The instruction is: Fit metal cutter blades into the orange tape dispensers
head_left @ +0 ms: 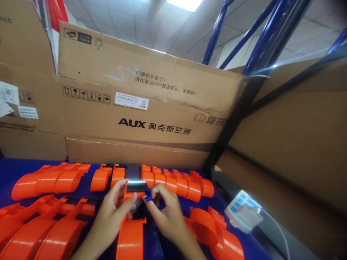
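My left hand is closed around an orange plastic tape dispenser with a toothed metal blade along its top edge. At the dispenser's right end, my right hand pinches a small dark blue plastic piece. The blue piece touches the dispenser's side or lies right against it; I cannot tell whether it is attached. Just below my hands is another orange dispenser part. My fingers hide some of the held dispenser.
Rows of orange dispensers lie along the blue table surface, more at the left and some at the right. A power strip with a plugged-in white adapter stands at the right. Cardboard and blue-black rack posts rise behind.
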Available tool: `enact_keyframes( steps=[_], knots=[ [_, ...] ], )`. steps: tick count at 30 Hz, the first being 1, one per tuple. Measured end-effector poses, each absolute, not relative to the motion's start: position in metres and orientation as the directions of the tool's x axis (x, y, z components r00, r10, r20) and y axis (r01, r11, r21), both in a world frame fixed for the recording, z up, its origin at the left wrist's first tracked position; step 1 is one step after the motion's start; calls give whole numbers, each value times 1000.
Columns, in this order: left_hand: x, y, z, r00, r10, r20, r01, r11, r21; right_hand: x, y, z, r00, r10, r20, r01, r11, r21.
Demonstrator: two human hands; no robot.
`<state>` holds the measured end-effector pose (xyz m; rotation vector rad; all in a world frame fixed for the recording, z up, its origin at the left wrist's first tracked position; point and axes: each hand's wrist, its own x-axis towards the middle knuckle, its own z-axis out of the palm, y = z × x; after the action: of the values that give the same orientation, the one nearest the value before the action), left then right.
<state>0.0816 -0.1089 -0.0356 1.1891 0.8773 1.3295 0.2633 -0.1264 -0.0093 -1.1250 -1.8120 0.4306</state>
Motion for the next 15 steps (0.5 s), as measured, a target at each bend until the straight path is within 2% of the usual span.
enact_keyframes(
  steps=[15],
  knots=[
    [83,-115,-35,96,978,184,-233,-158,960,270,-124,-12,-242,784,572,589,587,-555]
  ],
)
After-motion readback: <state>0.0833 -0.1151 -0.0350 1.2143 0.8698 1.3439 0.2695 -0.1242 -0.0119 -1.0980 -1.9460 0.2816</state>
